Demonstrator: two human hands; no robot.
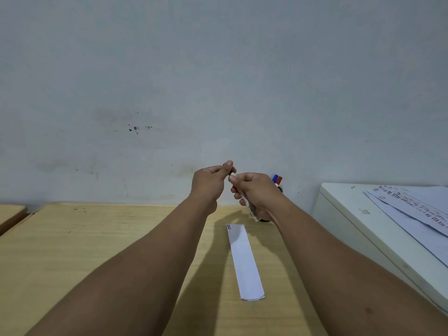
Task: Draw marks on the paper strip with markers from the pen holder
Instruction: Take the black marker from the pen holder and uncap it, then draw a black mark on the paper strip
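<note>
A white paper strip (pixel 244 260) lies lengthwise on the wooden table (pixel 97 251), with short blue and red marks at its far end. Both hands are raised above its far end. My right hand (pixel 257 192) grips the white barrel of a marker (pixel 252 209), which slants down toward me. My left hand (pixel 211 183) pinches the marker's black cap (pixel 230 169) at the upper tip; cap and barrel meet between the hands. Behind my right hand, the blue and red caps of two markers (pixel 277 178) stick up from the pen holder, which is mostly hidden.
A white cabinet or box (pixel 344 214) stands at the right, with printed paper sheets (pixel 412 209) lying on top. A grey wall rises directly behind the table. A second wooden surface (pixel 9 214) shows at the far left.
</note>
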